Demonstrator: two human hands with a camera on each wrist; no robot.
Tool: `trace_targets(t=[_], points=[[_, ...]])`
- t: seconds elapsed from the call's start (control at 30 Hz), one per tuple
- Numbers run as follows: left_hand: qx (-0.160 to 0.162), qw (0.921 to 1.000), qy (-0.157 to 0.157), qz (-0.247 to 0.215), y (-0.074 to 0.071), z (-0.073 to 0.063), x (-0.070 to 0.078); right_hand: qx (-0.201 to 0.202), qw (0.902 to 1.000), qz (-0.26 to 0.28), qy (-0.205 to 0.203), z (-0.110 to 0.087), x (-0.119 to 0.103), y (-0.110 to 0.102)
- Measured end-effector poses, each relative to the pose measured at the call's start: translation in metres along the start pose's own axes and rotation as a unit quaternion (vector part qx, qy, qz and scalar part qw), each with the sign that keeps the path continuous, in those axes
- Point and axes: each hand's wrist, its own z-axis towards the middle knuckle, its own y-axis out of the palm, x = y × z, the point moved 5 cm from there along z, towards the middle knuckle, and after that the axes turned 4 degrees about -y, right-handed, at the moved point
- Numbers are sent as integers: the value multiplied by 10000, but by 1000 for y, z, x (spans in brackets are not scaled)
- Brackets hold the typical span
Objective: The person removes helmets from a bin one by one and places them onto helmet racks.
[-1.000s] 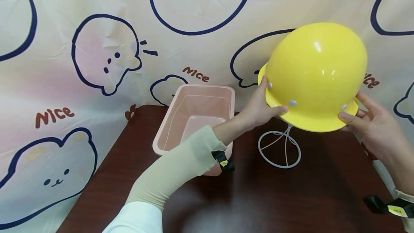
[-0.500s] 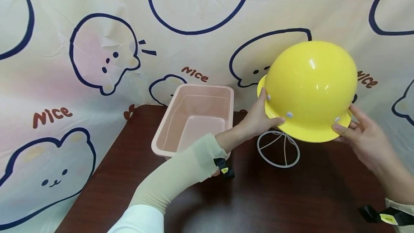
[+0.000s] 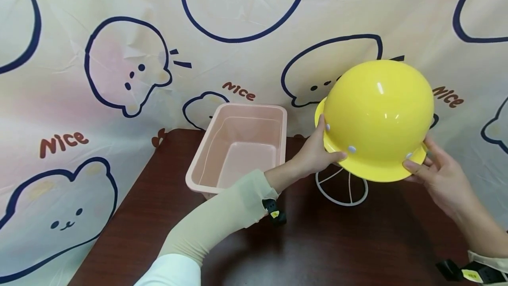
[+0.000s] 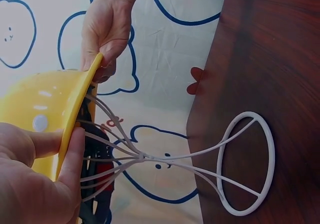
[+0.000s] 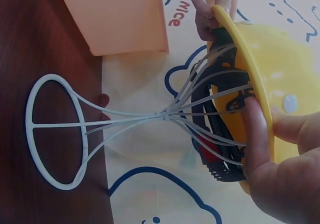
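A yellow hard hat [image 3: 379,118] is held by its brim between my two hands, dome up, over a white wire stand [image 3: 349,203]. My left hand [image 3: 313,151] pinches the brim on the left, thumb on top. At the right of the brim my right hand [image 3: 442,173] grips it the same way. In the left wrist view the upper wires of the stand [image 4: 145,156] reach inside the hard hat [image 4: 42,99]. The right wrist view shows the black inner harness [image 5: 220,159] around these wires, and the stand's round base [image 5: 30,126] on the table.
A pink plastic basin [image 3: 238,110] stands on the dark wooden table [image 3: 337,250], left of the stand and partly behind my left forearm. Behind the table hangs a pale cloth [image 3: 238,65] printed with cartoon animals.
Both hands have lowered the hard hat and brought it slightly left, so it now covers the upper part of the stand in the head view. The basin has stayed put.
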Motion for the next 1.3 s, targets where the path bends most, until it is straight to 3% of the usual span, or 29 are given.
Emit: trace_targets(t=[0.27, 0.9, 1.17, 1.3], points=[[31, 9996, -290, 45, 0, -1, -4, 18, 10000, -46, -71, -1, 5, 0], [100, 9999, 18, 7, -7, -1, -2, 101, 9999, -63, 59, -2, 6, -5], [82, 9981, 163, 595, -14, -5, -1, 182, 9985, -471, 190, -5, 5, -11], [46, 9966, 179, 799, -20, -5, 0, 341, 9927, -1137, 191, -7, 2, -13]])
